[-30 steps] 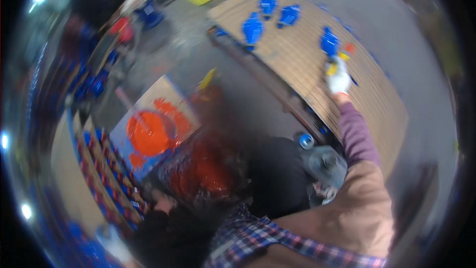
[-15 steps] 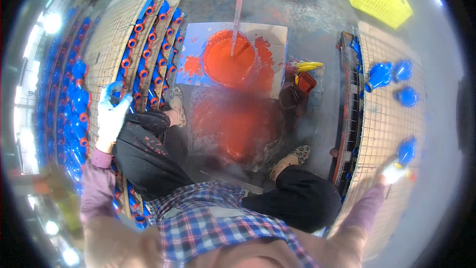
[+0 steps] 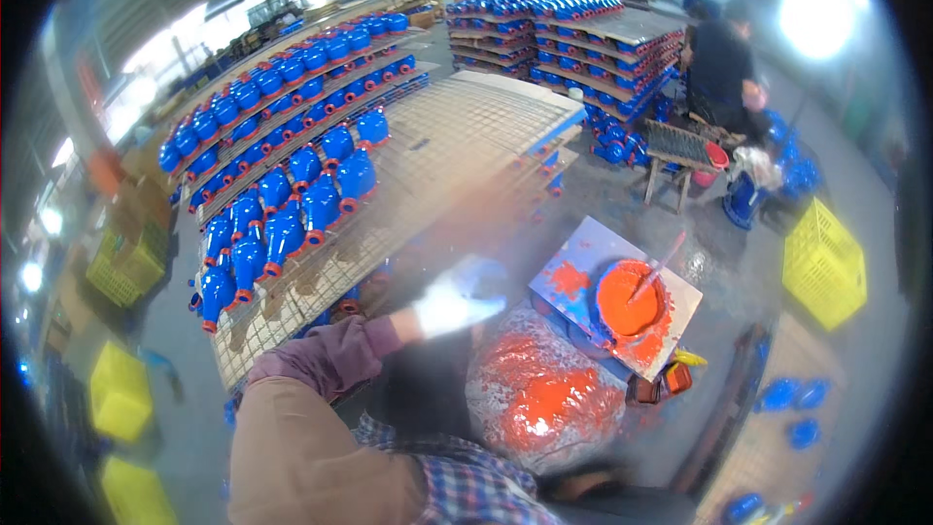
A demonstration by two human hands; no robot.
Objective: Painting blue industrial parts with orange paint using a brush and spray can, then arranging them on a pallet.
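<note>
Swung rightward off the racks, left hand (image 3: pixel 457 303) blurs, grip unreadable, beside one orange paint bucket (image 3: pixel 630 299).

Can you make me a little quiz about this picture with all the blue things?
1. True or false: the left hand wears a white glove.
2. What colour is the paint in the bucket? A green, B orange-red, C black.
3. What do the blue castings lie on?

Key: 1 true. 2 B. 3 A wire mesh rack.
</note>
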